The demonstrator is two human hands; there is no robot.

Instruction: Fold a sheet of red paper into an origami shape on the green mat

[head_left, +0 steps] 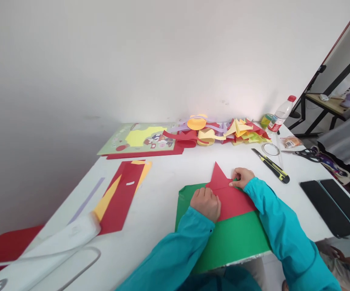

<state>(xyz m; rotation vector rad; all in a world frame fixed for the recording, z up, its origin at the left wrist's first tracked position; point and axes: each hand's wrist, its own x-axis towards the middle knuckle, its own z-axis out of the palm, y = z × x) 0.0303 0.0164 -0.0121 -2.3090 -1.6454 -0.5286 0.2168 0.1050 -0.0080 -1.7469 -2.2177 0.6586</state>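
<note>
A sheet of red paper (234, 202), folded so that a pointed flap stands out at its far side, lies on a green sheet (235, 242) at the table's near edge. My right hand (242, 178) pinches the red paper near its far right corner between thumb and finger. With fingers curled, my left hand (206, 203) presses on the paper's left edge; its fingertips are partly hidden. A crease runs across the red paper between the two hands.
A utility knife (271, 165), clear tape roll (270, 149), scissors (306, 153) and black phone-like slabs (328, 208) lie right. Behind are folded paper shapes (211, 135) and a bottle (281, 116). Dark red paper strips (121, 198) and a white corded device (56, 246) are left.
</note>
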